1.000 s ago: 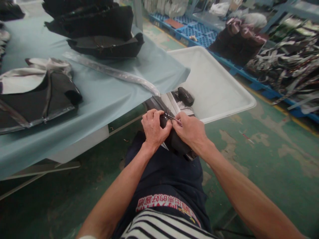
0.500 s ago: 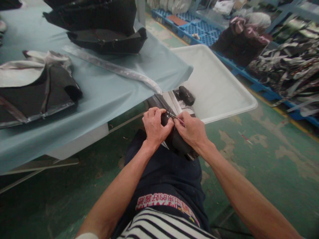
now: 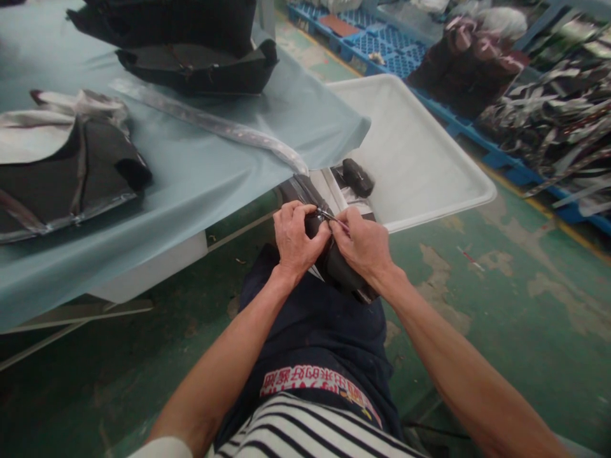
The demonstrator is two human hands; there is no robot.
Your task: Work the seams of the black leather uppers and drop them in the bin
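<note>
A black, glossy piece, seemingly a bag [image 3: 346, 270], lies across my lap and reaches up to the table edge. My left hand [image 3: 296, 240] pinches it at a seam or fitting, thumb and fingers closed. In my right hand [image 3: 361, 245] is a thin metal-tipped tool with a pinkish-purple handle [image 3: 342, 224]. Its tip meets small shiny metal between the two hands; the exact part is too small to make out. The fingertips of both hands nearly touch.
To the left stands a table with a blue-grey cover [image 3: 191, 165]. On it lie black bag pieces [image 3: 62, 165] and a long clear plastic-wrapped strip [image 3: 229, 130]. Beyond my hands is a white bin [image 3: 420, 152] with dark items inside. Blue pallets [image 3: 377, 48] with heaped material stand behind.
Both hands keep almost the same place and grip on the black bag and the tool. The view has shifted slightly, and the tool's angle has barely changed.
</note>
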